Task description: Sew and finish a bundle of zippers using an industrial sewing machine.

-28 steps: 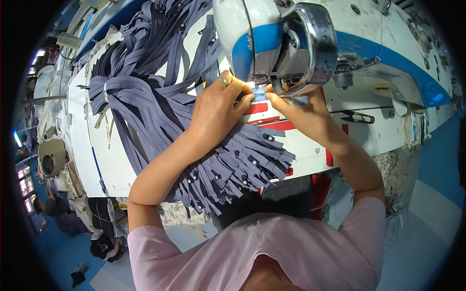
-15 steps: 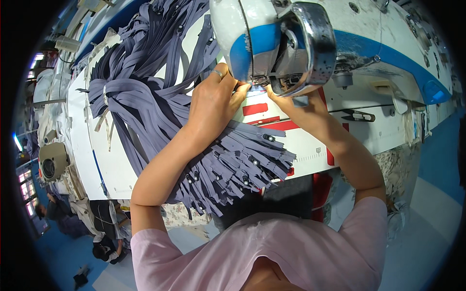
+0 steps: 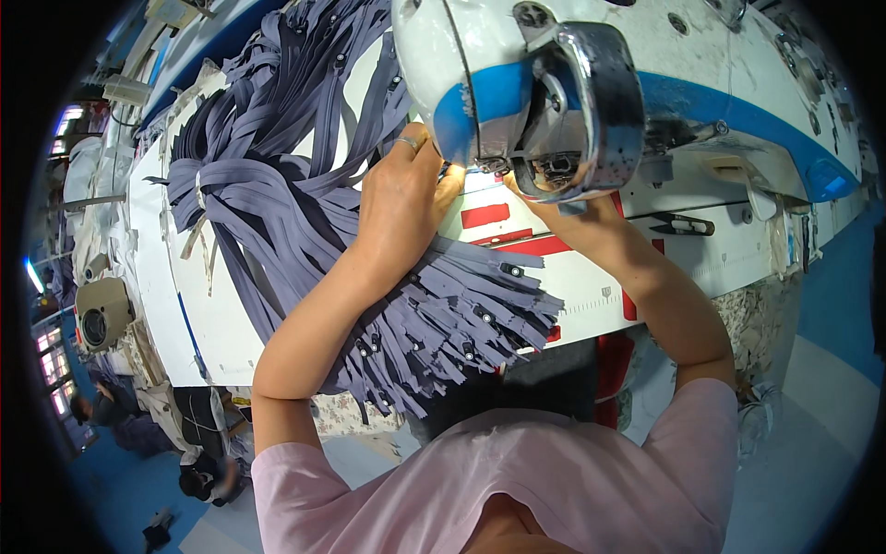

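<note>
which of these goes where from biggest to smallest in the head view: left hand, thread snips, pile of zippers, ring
1. Pile of zippers, largest by far
2. Left hand
3. Thread snips
4. Ring, a thin band on that hand

Place: sewing workshop
Sewing machine (image 3: 701, 97): over the grip
Zipper bundle (image 3: 277, 198): left beside it
Co-worker (image 3: 205, 480): far off, lower left

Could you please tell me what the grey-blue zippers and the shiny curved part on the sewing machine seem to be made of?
Grey-blue zippers: probably woven synthetic tape with a matte finish, since the strips bend softly and show little shine; the exact fibre is unclear.
Curved part: likely polished or plated metal, judging by its mirror-like highlights.
</note>
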Demonstrator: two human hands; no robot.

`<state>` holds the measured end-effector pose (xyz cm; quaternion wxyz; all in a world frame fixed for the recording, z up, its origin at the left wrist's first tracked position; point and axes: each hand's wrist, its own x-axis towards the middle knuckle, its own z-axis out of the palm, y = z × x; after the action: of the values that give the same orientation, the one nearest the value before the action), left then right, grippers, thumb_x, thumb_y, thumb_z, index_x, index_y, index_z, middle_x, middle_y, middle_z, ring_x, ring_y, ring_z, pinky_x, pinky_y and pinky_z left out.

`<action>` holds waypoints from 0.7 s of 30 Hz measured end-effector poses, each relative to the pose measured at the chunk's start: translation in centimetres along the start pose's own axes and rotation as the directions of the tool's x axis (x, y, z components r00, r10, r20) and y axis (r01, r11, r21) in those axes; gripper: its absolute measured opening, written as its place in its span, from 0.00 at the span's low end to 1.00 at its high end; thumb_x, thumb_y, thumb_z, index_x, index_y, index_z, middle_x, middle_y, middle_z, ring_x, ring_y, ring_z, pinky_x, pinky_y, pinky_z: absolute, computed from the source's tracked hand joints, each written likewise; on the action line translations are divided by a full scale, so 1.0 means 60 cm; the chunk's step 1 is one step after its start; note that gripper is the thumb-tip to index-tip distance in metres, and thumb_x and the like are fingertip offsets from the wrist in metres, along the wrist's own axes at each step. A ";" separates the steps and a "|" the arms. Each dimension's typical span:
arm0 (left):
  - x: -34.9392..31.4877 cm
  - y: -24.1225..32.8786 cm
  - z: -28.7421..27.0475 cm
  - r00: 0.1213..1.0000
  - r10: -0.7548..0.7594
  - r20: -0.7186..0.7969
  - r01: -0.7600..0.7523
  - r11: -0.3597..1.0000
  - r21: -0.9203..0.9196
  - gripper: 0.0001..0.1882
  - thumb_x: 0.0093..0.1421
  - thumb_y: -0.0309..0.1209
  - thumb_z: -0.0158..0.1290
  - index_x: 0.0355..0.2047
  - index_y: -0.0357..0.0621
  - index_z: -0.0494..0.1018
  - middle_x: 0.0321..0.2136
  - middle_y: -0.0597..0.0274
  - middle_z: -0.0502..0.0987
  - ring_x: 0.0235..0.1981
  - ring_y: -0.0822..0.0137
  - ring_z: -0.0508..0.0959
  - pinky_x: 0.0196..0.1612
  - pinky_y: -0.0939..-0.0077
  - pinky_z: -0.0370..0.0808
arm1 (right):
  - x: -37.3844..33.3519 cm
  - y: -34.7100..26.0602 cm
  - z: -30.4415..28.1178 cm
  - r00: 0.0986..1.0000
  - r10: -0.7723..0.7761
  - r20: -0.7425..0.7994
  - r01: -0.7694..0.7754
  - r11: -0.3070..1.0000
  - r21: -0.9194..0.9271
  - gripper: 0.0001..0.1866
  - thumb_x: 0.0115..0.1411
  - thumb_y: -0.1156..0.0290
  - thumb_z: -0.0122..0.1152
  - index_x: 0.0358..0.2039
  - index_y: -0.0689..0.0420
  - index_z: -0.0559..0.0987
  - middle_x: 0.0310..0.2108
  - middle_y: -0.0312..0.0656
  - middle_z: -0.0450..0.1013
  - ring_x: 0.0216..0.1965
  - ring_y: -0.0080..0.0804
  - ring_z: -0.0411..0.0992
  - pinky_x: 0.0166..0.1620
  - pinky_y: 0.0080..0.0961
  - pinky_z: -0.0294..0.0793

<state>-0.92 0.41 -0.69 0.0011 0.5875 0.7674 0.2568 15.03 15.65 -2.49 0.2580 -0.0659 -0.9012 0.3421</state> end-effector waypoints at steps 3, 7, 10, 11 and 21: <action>-0.002 0.004 -0.004 0.998 0.013 -0.068 -0.016 0.999 -0.036 0.12 0.55 0.26 0.60 0.38 0.35 0.74 0.38 0.49 0.74 0.29 0.47 0.79 0.30 0.58 0.76 | -0.003 0.011 0.007 1.000 -0.006 0.030 0.006 1.000 -0.002 0.10 0.59 0.67 0.58 0.29 0.62 0.74 0.23 0.51 0.73 0.28 0.56 0.72 0.37 0.45 0.70; 0.002 0.006 0.001 0.992 0.051 -0.116 -0.058 0.997 -0.058 0.12 0.55 0.26 0.60 0.38 0.35 0.74 0.38 0.50 0.74 0.30 0.47 0.79 0.31 0.58 0.77 | -0.041 0.051 0.024 0.994 -0.029 0.108 0.056 0.967 -0.250 0.07 0.58 0.74 0.56 0.38 0.59 0.78 0.38 0.52 0.72 0.43 0.53 0.69 0.47 0.41 0.69; 0.003 0.003 -0.002 0.996 0.045 -0.076 -0.050 0.997 -0.063 0.12 0.54 0.26 0.60 0.38 0.35 0.74 0.38 0.51 0.74 0.30 0.48 0.79 0.31 0.58 0.77 | -0.069 0.075 0.039 0.991 0.033 0.134 -0.004 0.977 -0.212 0.17 0.57 0.79 0.54 0.48 0.55 0.77 0.49 0.51 0.66 0.53 0.51 0.62 0.54 0.40 0.65; 0.003 0.001 -0.003 0.997 0.043 -0.066 -0.048 0.996 -0.071 0.12 0.54 0.26 0.60 0.37 0.35 0.74 0.38 0.51 0.74 0.30 0.48 0.79 0.31 0.59 0.77 | -0.077 0.079 0.041 0.981 0.101 0.167 -0.095 0.995 -0.044 0.22 0.57 0.81 0.54 0.53 0.53 0.75 0.54 0.51 0.62 0.57 0.50 0.58 0.57 0.40 0.63; 0.008 -0.008 0.006 0.997 0.038 -0.064 -0.041 0.999 -0.036 0.14 0.52 0.27 0.62 0.38 0.38 0.73 0.36 0.51 0.74 0.32 0.48 0.78 0.31 0.58 0.76 | -0.074 0.101 0.040 0.899 -0.096 0.428 0.435 0.327 -0.839 0.20 0.57 0.80 0.53 0.50 0.54 0.74 0.49 0.51 0.64 0.51 0.51 0.62 0.54 0.43 0.64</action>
<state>-1.42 0.91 -1.08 -0.0175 0.5939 0.7504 0.2896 17.26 17.55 -9.79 0.0895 0.0054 -0.9615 -0.2599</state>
